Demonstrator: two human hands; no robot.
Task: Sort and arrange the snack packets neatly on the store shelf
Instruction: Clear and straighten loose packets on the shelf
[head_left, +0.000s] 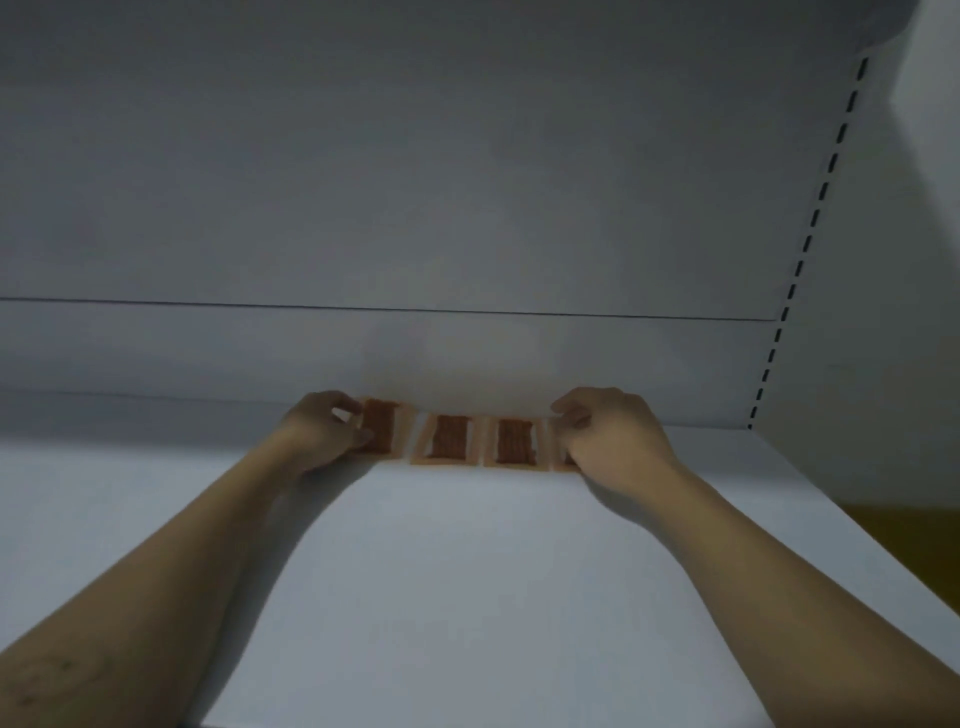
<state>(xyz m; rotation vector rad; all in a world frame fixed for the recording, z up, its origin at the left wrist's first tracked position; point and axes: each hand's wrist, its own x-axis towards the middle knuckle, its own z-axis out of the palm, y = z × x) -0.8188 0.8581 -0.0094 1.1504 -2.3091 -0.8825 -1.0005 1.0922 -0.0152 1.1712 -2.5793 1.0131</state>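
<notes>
Alignment in hand: snack packets (451, 439) in a row at the shelf's (467, 571) back edge are pinched at the ends by left hand (317, 431) and, apparently, right hand (608, 436); gaps are to be evened next.

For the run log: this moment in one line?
left hand grips leftmost packet | right hand grips rightmost packet | middle packets untouched

I count four snack packets (449, 439) in a row at mid-frame, the fourth mostly hidden under the right hand (608, 431). Two hands, counting the left hand (322, 431); one white shelf (467, 571).
</notes>
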